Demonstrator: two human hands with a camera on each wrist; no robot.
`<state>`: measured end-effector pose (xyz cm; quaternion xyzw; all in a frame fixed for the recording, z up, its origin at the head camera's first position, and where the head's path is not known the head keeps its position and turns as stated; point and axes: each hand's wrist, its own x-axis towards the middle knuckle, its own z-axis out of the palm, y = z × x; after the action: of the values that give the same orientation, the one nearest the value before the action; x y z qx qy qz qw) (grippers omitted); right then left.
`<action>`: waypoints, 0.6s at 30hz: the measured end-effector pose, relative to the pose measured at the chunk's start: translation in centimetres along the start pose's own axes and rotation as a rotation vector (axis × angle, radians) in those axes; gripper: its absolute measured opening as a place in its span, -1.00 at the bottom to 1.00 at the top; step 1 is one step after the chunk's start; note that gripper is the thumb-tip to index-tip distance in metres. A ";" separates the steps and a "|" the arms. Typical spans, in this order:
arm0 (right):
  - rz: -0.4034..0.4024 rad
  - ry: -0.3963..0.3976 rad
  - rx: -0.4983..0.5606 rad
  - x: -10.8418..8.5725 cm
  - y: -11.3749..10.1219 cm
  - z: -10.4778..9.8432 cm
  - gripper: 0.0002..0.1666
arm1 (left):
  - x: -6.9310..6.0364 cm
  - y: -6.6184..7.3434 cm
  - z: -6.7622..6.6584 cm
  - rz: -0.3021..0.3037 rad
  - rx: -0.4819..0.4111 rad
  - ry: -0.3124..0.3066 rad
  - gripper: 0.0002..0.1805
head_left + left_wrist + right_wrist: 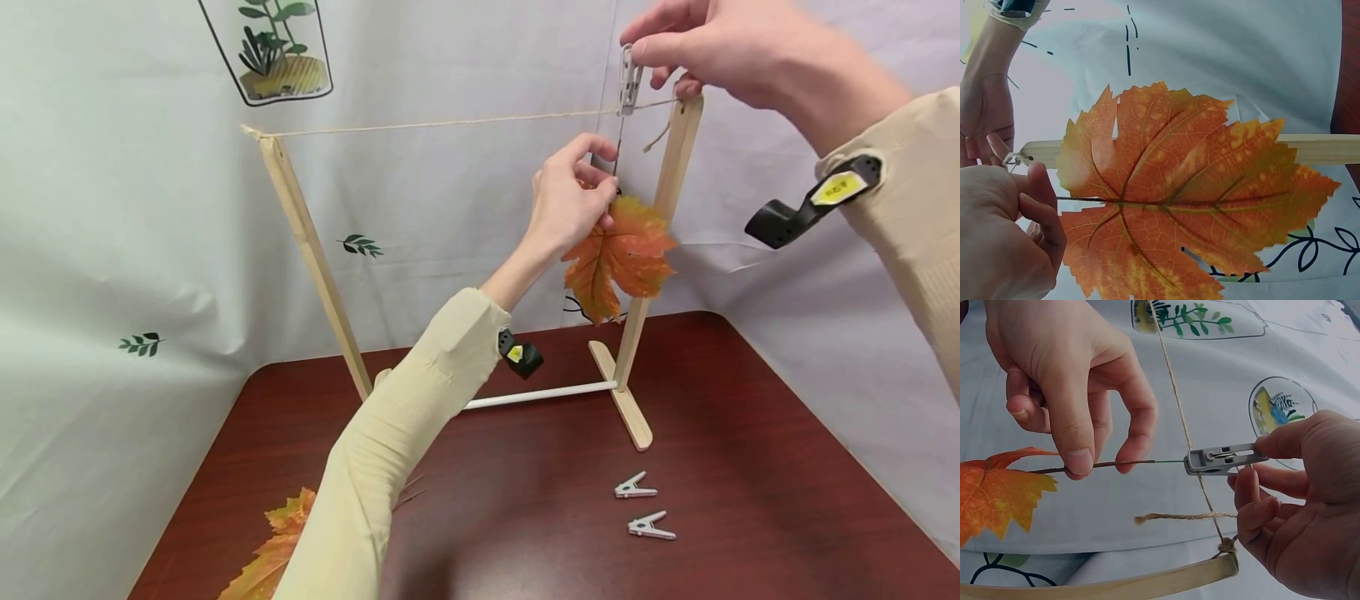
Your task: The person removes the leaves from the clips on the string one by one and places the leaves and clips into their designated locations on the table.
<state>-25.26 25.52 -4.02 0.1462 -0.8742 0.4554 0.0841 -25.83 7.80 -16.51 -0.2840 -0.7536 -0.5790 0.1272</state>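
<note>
An orange maple leaf (618, 254) hangs below the twine (450, 122) near the right post. My left hand (573, 196) pinches its thin brown stem (1110, 464) between thumb and fingers. Above it, my right hand (720, 46) holds a grey clothespin (1225, 459) by its handle end. In the right wrist view the clothespin's nose sits over the twine, and the green tip of the stem meets it there. Seen from the left wrist, the leaf (1179, 194) spreads out beside the left hand (1007, 231).
The twine is tied between two wooden posts (311, 250), joined low down by a white rod (540, 394). Two clothespins (636, 486) lie on the dark red table (525, 517). Another leaf (273, 546) lies at front left, partly behind the left sleeve.
</note>
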 end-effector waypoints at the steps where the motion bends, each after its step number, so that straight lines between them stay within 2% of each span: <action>1: -0.001 -0.002 0.002 0.0 0.0 0.0 -0.78 | 0.0 0.0 0.0 0.000 0.000 -0.001 -0.78; 12: -0.023 0.010 -0.033 -0.1 0.1 0.1 -0.80 | -0.1 -0.1 0.0 0.007 0.009 0.013 -0.78; 18: -0.011 0.039 -0.017 0.1 0.2 0.0 -0.83 | 0.0 0.1 0.0 0.010 0.024 0.038 -0.77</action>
<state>-25.39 25.63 -4.10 0.1413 -0.8754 0.4503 0.1048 -25.80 7.86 -16.42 -0.2751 -0.7566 -0.5746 0.1476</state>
